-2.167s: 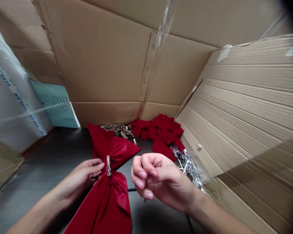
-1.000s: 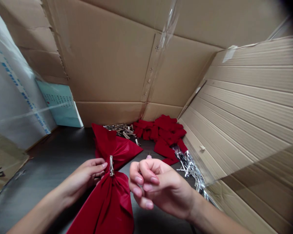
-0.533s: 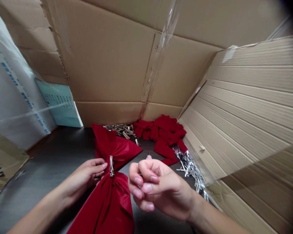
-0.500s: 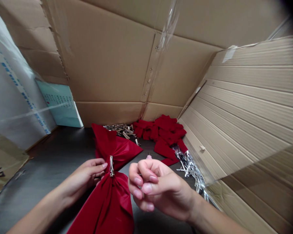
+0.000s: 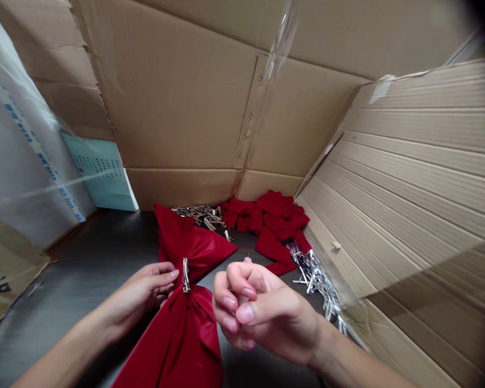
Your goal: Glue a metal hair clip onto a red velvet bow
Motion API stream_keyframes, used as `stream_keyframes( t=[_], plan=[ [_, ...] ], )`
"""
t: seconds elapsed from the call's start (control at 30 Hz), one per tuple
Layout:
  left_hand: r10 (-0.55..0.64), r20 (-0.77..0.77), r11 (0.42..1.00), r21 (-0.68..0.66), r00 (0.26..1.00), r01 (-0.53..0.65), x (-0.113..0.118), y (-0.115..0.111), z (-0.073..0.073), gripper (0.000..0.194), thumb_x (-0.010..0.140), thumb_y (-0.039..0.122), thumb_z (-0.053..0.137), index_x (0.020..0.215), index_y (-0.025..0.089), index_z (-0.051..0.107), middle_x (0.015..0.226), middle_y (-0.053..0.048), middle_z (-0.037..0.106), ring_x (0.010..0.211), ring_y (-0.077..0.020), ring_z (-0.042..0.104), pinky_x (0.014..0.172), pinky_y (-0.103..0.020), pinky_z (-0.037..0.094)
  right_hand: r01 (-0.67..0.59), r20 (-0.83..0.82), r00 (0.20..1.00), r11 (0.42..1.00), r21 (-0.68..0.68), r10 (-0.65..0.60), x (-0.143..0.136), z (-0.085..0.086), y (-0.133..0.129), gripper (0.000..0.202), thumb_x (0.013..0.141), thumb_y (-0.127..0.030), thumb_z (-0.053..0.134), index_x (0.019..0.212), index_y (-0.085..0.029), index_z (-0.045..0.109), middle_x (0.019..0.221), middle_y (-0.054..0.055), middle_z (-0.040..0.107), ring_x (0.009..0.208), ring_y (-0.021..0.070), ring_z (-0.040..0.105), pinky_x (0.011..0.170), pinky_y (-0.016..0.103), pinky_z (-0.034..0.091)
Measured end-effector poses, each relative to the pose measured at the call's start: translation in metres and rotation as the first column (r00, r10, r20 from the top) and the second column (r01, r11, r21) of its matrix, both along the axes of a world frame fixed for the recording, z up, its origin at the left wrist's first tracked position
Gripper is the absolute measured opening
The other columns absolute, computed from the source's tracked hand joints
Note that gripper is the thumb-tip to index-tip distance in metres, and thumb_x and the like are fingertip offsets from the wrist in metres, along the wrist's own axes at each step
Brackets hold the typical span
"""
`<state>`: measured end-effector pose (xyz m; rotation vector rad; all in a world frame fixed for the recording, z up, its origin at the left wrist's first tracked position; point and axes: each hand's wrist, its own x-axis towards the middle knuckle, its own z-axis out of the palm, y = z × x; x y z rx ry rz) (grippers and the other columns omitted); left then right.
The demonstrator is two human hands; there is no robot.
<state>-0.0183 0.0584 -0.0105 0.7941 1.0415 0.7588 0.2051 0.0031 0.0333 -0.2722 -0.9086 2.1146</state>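
A red satin bow (image 5: 181, 328) lies on the dark table (image 5: 84, 258), gathered at its middle by a small metal clip (image 5: 185, 275). My left hand (image 5: 139, 293) pinches the gathered fabric just left of the clip. My right hand (image 5: 262, 315) hovers to the right of the bow, above the table. Its fingers are curled and the thumb presses against the forefinger. Whether anything is pinched inside is hidden.
A heap of small red fabric pieces (image 5: 272, 218) lies at the back, with loose metal clips (image 5: 198, 214) to its left and more silver clips (image 5: 319, 285) along the right. Cardboard walls (image 5: 178, 108) and stacked flat cartons (image 5: 408, 178) close in. A calendar (image 5: 99, 172) leans back left.
My right hand has sunk slightly and its thumb has slid forward over the fingertips. My left hand and the bow have stayed where they were.
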Motion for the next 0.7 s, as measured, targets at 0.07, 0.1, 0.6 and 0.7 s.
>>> stream_keyframes(
  t=[0.07,0.1,0.6,0.7],
  plan=[
    [0.000,0.000,1.000,-0.002,1.000,0.000,0.000,0.001,0.000,0.038,0.058,0.032,0.088,0.075,0.015,0.059,0.063,0.002,0.059,0.055,-0.0084,0.053,0.053,-0.018,0.041,0.007,-0.006,1.000,1.000,-0.004,-0.007,0.000,0.000,0.001,0.028,0.064,0.000,0.065,0.065,-0.016,0.042,0.072,-0.001,0.052,0.063,0.0097,0.053,0.045,0.016,0.039],
    [0.002,0.000,1.000,-0.004,1.000,-0.002,0.000,0.001,0.000,0.037,0.058,0.032,0.087,0.074,0.015,0.059,0.063,0.002,0.059,0.055,-0.0084,0.053,0.052,-0.018,0.042,0.013,-0.010,1.000,1.000,-0.005,-0.013,0.000,0.000,0.001,0.026,0.062,0.001,0.064,0.064,-0.015,0.043,0.071,-0.001,0.052,0.062,0.0098,0.053,0.044,0.016,0.038],
    [0.115,-0.059,0.991,0.080,0.992,-0.110,-0.004,0.000,0.000,0.027,0.066,0.025,0.080,0.085,0.015,0.064,0.078,-0.002,0.068,0.064,-0.0116,0.061,0.059,-0.020,0.046,-0.285,0.638,0.739,0.759,0.586,-0.215,0.006,0.000,-0.009,0.019,0.060,-0.007,0.038,0.043,-0.015,0.045,0.042,-0.004,0.041,0.044,0.0066,0.037,0.060,0.024,0.038],
    [0.118,-0.185,0.979,0.189,0.976,-0.083,-0.003,-0.001,0.002,0.030,0.064,0.028,0.080,0.085,0.013,0.066,0.074,-0.003,0.067,0.063,-0.0130,0.060,0.055,-0.020,0.042,-0.374,0.707,0.644,0.685,0.625,-0.294,0.007,0.006,-0.012,0.016,0.059,-0.006,0.037,0.047,-0.015,0.045,0.047,-0.004,0.044,0.051,0.0084,0.043,0.072,0.028,0.040]
  ],
)
